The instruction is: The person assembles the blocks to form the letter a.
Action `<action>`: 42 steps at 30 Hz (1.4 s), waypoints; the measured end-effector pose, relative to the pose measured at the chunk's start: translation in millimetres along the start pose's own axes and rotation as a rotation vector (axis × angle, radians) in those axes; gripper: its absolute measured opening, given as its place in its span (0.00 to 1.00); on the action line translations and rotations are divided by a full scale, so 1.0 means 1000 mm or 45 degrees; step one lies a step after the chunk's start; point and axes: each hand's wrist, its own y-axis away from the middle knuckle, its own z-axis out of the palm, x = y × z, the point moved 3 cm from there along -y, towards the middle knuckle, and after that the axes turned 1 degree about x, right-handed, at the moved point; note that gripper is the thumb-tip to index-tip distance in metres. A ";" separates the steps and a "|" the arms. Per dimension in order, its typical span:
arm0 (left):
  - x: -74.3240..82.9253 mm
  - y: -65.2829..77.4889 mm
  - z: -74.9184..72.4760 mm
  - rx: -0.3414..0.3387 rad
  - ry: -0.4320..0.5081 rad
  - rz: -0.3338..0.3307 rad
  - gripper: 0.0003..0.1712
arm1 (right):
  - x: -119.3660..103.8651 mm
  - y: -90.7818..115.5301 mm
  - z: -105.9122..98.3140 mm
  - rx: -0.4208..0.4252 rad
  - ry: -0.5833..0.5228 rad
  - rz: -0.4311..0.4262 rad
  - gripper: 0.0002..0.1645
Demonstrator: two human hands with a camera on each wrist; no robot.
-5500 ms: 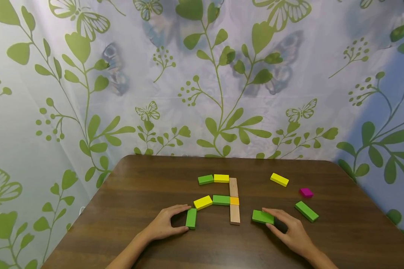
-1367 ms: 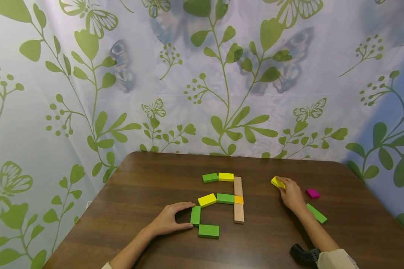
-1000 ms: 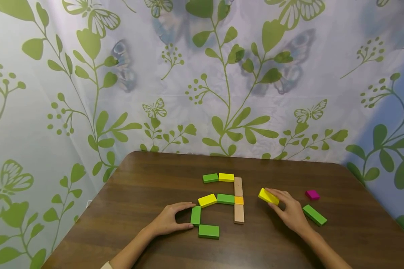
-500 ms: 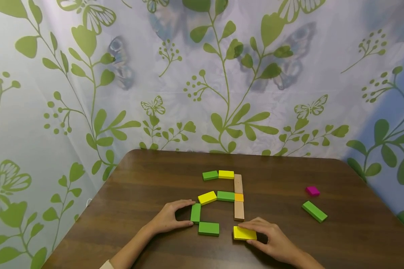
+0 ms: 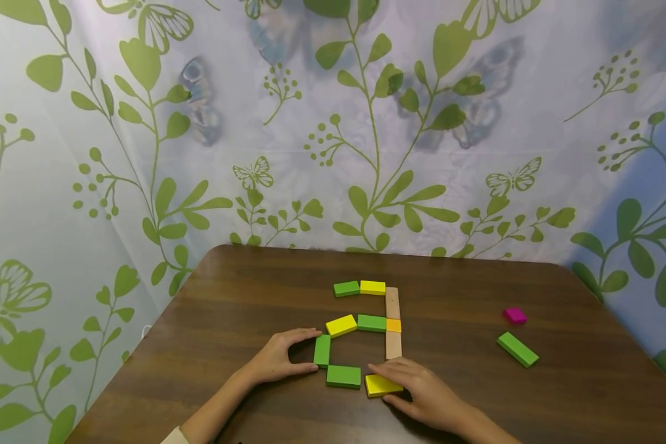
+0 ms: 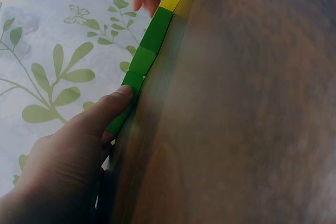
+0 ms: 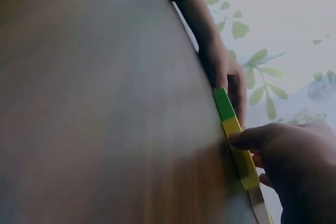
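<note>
My left hand (image 5: 274, 357) holds an upright-lying green block (image 5: 322, 351) by its two ends, thumb at the near end and fingers at the far end. From that block's near end, a second green block (image 5: 343, 376) lies crosswise to the right. My right hand (image 5: 422, 394) pinches a yellow block (image 5: 382, 385) between thumb and fingers, a narrow gap right of the second green block. In the right wrist view, the thumb presses the side of the yellow block (image 7: 242, 163). The right fingers overlap the near end of a plain wooden block (image 5: 393, 345).
Farther back, a green block (image 5: 346, 288), a yellow block (image 5: 373, 287) and a wooden block (image 5: 392, 302) form a corner. A tilted yellow block (image 5: 341, 325), a green block (image 5: 372, 323) and an orange block (image 5: 393, 325) make a middle row. A magenta block (image 5: 515, 316) and loose green block (image 5: 518, 349) lie right.
The right hand laid a green block in the near row, then took the yellow block from the back right and brought it left beside that row. The left hand stays at its green block.
</note>
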 end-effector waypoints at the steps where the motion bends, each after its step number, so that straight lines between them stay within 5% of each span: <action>1: 0.000 0.000 0.000 0.000 -0.002 0.000 0.37 | -0.002 -0.002 0.001 0.005 0.025 -0.001 0.33; 9: 0.000 0.000 0.001 0.003 -0.006 0.006 0.36 | -0.006 -0.020 0.015 -0.036 0.120 0.062 0.33; 42: 0.001 0.000 0.000 -0.021 0.016 -0.022 0.36 | -0.004 -0.023 0.017 -0.075 -0.225 0.128 0.32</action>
